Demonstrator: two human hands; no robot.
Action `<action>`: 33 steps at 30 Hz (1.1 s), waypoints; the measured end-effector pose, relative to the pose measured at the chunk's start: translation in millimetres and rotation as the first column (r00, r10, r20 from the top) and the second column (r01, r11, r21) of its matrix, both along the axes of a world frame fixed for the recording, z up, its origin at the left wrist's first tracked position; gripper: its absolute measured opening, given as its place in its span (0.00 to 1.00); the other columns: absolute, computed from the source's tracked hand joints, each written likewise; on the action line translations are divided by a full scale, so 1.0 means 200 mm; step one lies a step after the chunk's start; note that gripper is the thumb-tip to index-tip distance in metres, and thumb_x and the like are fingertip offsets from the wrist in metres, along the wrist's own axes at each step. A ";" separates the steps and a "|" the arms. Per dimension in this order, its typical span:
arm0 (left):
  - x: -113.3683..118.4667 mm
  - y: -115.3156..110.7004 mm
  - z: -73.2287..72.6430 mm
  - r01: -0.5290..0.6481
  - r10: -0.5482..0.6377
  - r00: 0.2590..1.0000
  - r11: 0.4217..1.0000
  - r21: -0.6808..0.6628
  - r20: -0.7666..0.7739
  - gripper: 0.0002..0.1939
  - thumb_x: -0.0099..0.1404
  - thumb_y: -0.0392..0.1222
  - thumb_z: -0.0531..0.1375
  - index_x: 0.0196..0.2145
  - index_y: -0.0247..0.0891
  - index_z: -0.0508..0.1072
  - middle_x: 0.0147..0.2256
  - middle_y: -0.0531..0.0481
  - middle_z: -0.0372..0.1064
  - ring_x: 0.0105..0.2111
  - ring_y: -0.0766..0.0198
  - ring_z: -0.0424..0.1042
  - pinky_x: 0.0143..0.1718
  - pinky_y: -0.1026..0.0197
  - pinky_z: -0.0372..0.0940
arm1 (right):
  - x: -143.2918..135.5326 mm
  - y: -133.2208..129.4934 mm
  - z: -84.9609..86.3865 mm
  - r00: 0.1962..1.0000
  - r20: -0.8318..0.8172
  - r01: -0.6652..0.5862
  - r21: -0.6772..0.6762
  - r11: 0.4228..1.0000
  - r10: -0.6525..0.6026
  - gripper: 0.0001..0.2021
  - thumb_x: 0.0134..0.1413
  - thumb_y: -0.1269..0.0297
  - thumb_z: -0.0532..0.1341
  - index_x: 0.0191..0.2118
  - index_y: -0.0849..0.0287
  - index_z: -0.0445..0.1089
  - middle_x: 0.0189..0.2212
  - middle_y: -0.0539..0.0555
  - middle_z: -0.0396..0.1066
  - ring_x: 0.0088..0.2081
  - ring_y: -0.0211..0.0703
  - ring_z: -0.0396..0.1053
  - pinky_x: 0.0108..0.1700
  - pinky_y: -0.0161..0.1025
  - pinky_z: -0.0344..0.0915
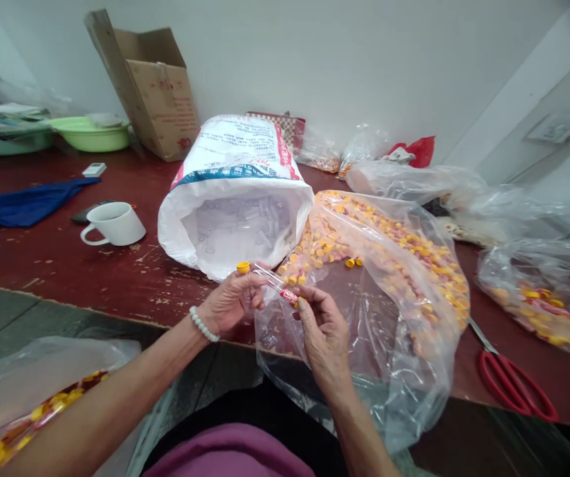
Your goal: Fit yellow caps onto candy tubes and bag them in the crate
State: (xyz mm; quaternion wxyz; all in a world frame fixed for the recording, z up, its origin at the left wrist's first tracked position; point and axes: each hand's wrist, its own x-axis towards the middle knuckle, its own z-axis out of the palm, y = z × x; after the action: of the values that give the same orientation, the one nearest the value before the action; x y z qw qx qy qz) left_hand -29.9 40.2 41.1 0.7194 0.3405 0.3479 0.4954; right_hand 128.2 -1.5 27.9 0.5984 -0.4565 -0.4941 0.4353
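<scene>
My left hand (232, 301), with a beaded bracelet at the wrist, pinches a clear plastic tube (269, 275). A yellow cap (243, 267) shows at the top of that hand, by the tube's far end. The fingers of my right hand (325, 328) are closed on a small red-and-white printed piece with a yellow end (289, 297), which meets the near end of the tube. How far it sits inside the tube I cannot tell. Behind my hands lies an open white woven sack (175, 232) with clear tubes in it. Many yellow-capped pieces (414, 248) fill a clear plastic bag on the right.
Red-handled scissors (513, 384) lie at the table's right. A white mug (116, 225), blue cloth (26, 205), green basin (91, 136) and cardboard box (163, 106) stand to the left. Another clear bag (553, 265) rests far right. A bag of finished-looking tubes (41, 417) is at lower left.
</scene>
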 end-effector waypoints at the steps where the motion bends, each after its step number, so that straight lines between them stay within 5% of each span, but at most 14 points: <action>1: 0.01 -0.03 0.00 0.009 -0.009 1.000 1.000 -0.004 0.016 0.13 0.53 0.36 0.64 0.38 0.37 0.70 0.23 0.58 0.63 0.17 0.76 0.58 0.24 0.66 0.61 | 0.00 -0.01 0.00 1.000 0.001 0.008 0.003 1.000 -0.008 0.10 0.55 0.60 0.59 0.41 0.57 0.68 0.38 0.52 0.72 0.39 0.40 0.69 0.43 0.40 0.65; 7: 0.04 -0.19 -0.01 0.079 -0.074 0.984 0.997 0.024 -0.164 0.12 0.52 0.39 0.66 0.33 0.35 0.68 0.15 0.60 0.59 0.15 0.75 0.57 0.19 0.70 0.53 | 0.04 -0.03 0.01 1.000 -0.014 0.001 0.020 1.000 -0.001 0.10 0.54 0.59 0.61 0.40 0.57 0.69 0.37 0.53 0.74 0.39 0.40 0.70 0.43 0.39 0.66; 10: 0.05 -0.24 -0.01 0.202 -0.186 0.942 0.979 0.030 -0.280 0.16 0.54 0.42 0.65 0.40 0.33 0.71 0.16 0.56 0.64 0.16 0.72 0.62 0.18 0.70 0.53 | 0.03 -0.05 0.02 0.994 -0.043 -0.098 -0.048 0.994 0.096 0.13 0.54 0.55 0.61 0.42 0.57 0.68 0.36 0.53 0.75 0.38 0.42 0.72 0.39 0.38 0.67; 15: 0.07 -0.29 -0.02 0.361 -0.365 0.920 0.931 -0.053 -0.145 0.16 0.56 0.44 0.63 0.39 0.31 0.73 0.27 0.46 0.72 0.22 0.66 0.70 0.22 0.66 0.62 | 0.07 -0.04 0.05 0.923 -0.289 -0.314 -0.190 0.930 0.252 0.21 0.57 0.46 0.53 0.49 0.53 0.66 0.45 0.55 0.73 0.43 0.44 0.71 0.39 0.39 0.65; 21: 0.14 -0.35 -0.01 0.274 -0.279 0.949 0.960 -0.053 -0.150 0.11 0.55 0.42 0.63 0.33 0.29 0.74 0.23 0.49 0.69 0.13 0.75 0.59 0.13 0.71 0.50 | 0.06 0.01 0.05 0.995 -0.099 0.003 -0.084 0.996 -0.012 0.19 0.55 0.48 0.56 0.45 0.54 0.69 0.39 0.52 0.72 0.39 0.40 0.68 0.41 0.38 0.62; 26: 0.14 -0.35 0.00 0.225 -0.229 0.963 0.973 -0.044 -0.142 0.10 0.55 0.40 0.64 0.31 0.30 0.73 0.20 0.51 0.67 0.12 0.76 0.55 0.12 0.71 0.46 | -0.01 0.04 0.00 0.984 -0.173 -0.071 -0.146 0.987 0.046 0.23 0.56 0.43 0.51 0.45 0.54 0.70 0.37 0.51 0.72 0.33 0.37 0.67 0.37 0.35 0.62; 31: 0.13 -0.39 -0.03 0.236 -0.247 0.966 0.963 -0.131 -0.081 0.12 0.56 0.44 0.63 0.34 0.32 0.73 0.24 0.50 0.68 0.13 0.74 0.60 0.12 0.70 0.52 | 0.01 0.10 -0.01 0.885 -0.458 -0.249 -0.323 0.913 0.079 0.28 0.53 0.37 0.48 0.41 0.55 0.71 0.32 0.51 0.72 0.27 0.35 0.67 0.31 0.34 0.62; 33: 0.13 -0.41 -0.05 0.201 -0.216 0.968 0.972 -0.121 -0.124 0.13 0.56 0.45 0.63 0.34 0.32 0.73 0.25 0.50 0.68 0.14 0.74 0.59 0.12 0.70 0.52 | 0.00 0.10 -0.03 0.912 -0.405 -0.208 -0.328 0.921 0.062 0.28 0.53 0.37 0.49 0.41 0.56 0.71 0.32 0.51 0.72 0.26 0.35 0.66 0.30 0.34 0.62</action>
State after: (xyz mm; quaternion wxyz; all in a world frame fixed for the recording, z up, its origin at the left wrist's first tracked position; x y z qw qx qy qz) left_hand -4.5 -42.1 31.7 0.7593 0.3693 0.3846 0.3731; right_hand 128.5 17.7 21.9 0.5567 -0.4285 -0.3077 0.6417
